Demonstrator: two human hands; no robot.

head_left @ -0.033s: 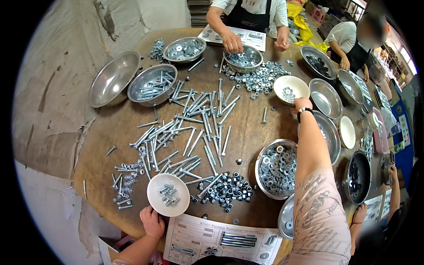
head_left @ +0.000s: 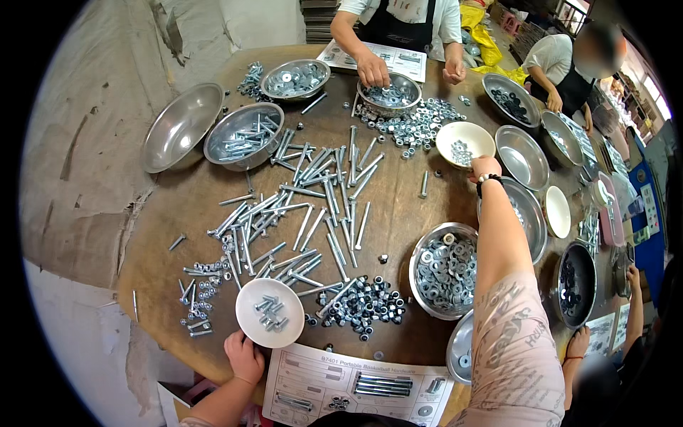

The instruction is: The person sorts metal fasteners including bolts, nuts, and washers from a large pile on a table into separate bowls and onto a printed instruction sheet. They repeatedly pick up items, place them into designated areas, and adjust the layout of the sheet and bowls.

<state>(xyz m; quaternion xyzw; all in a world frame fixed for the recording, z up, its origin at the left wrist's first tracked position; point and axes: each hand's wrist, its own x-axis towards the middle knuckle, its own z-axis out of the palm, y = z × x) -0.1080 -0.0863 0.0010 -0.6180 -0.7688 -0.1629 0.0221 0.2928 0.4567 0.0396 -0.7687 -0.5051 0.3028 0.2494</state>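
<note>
At the near left, my left hand (head_left: pixel 244 358) is closed on the edge of a small white bowl (head_left: pixel 250 329) with several short bolts (head_left: pixel 270 313) in it. My right arm reaches far across the table. Its hand (head_left: pixel 486 166), with a beaded bracelet at the wrist, is closed at the near rim of a cream bowl (head_left: pixel 448 135) that holds small metal pieces (head_left: pixel 461 152); the fingertips are partly hidden. Between my hands lie a pile of long bolts (head_left: pixel 313 191) and a heap of lock nuts (head_left: pixel 366 306).
A steel bowl of washers (head_left: pixel 445 274) stands beside my right forearm. A printed sheet (head_left: pixel 334 373) lies at the near edge. Across the table, a person's hand (head_left: pixel 373 70) is in a steel bowl (head_left: pixel 390 107) near loose nuts (head_left: pixel 420 121). More bowls line the right, where other people work.
</note>
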